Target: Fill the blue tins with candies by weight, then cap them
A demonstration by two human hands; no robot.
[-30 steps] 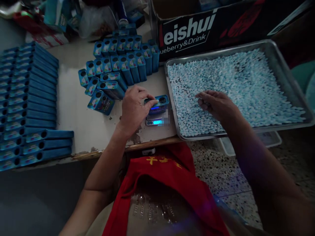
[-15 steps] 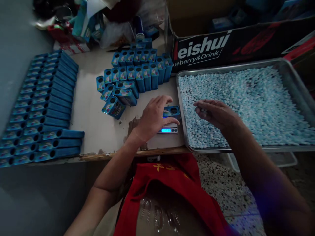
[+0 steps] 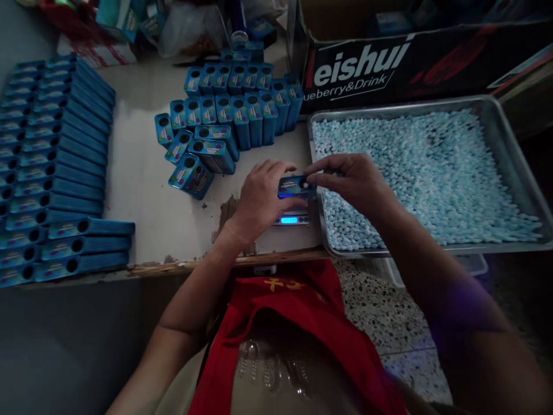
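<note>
A blue tin (image 3: 290, 185) with a round hole in its top stands on a small digital scale (image 3: 279, 221) with a lit blue display. My left hand (image 3: 259, 193) curves around the tin, thumb and fingers apart on its near and far sides; no firm grip shows. Over the hole, the fingertips of my right hand (image 3: 349, 178) are pinched together. A pale candy (image 3: 306, 185) shows at the hole, just by those fingertips. To the right lies a metal tray (image 3: 516, 135) filled with small light-blue and white candies (image 3: 415, 178).
Several blue tins (image 3: 239, 112) stand in rows behind the scale. More tins (image 3: 78, 150) are packed at the left. A black printed carton (image 3: 432, 66) stands behind the tray. A plastic bag (image 3: 190, 29) and a can (image 3: 237, 20) are at the back. The table's wooden edge (image 3: 173, 268) runs in front.
My right hand has moved left from above the candy tray to the hole of the tin. My left hand stays around the tin. The whole view has shifted slightly.
</note>
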